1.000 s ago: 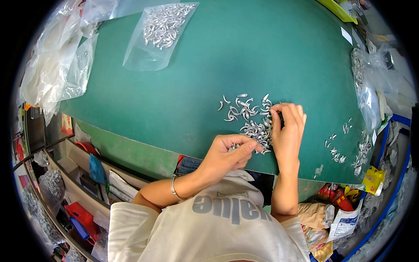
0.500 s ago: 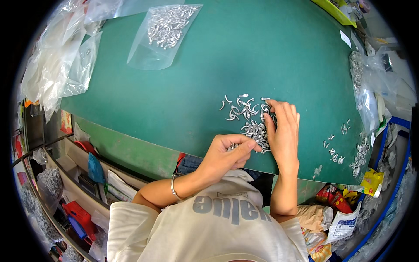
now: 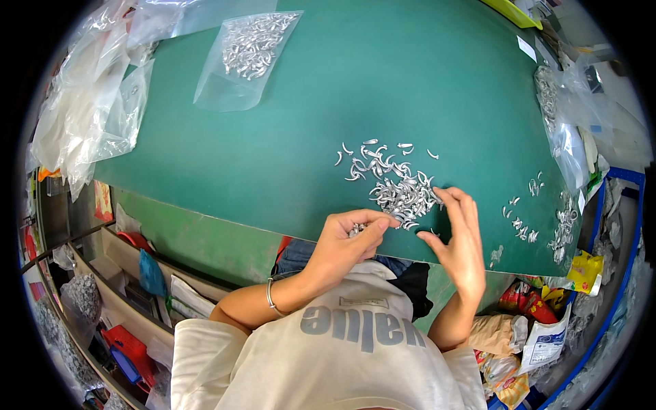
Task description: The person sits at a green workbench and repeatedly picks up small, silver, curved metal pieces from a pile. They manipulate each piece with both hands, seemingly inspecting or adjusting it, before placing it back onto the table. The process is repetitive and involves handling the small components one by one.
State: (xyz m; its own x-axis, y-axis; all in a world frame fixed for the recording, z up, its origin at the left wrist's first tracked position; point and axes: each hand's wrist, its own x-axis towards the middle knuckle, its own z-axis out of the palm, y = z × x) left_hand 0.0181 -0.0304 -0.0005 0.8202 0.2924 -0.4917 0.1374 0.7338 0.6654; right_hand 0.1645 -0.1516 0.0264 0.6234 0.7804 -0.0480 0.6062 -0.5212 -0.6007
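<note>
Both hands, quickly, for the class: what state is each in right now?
Left hand: closed, holding small silver pieces.
Right hand: open, fingers at the right edge of the silver pile.

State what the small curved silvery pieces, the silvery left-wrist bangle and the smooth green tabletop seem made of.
Silvery pieces: likely metal, glossy, from their bright glints; coated plastic possible. Bangle: seemingly polished metal, by its shine. Tabletop: low sheen, perhaps rubber or laminate; no wood grain shows.

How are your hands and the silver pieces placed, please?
Left hand curled around silver pieces. Right hand open at right edge of pile, loose on green table. Nothing seen blocking; clear bag well away, upper left.
</note>
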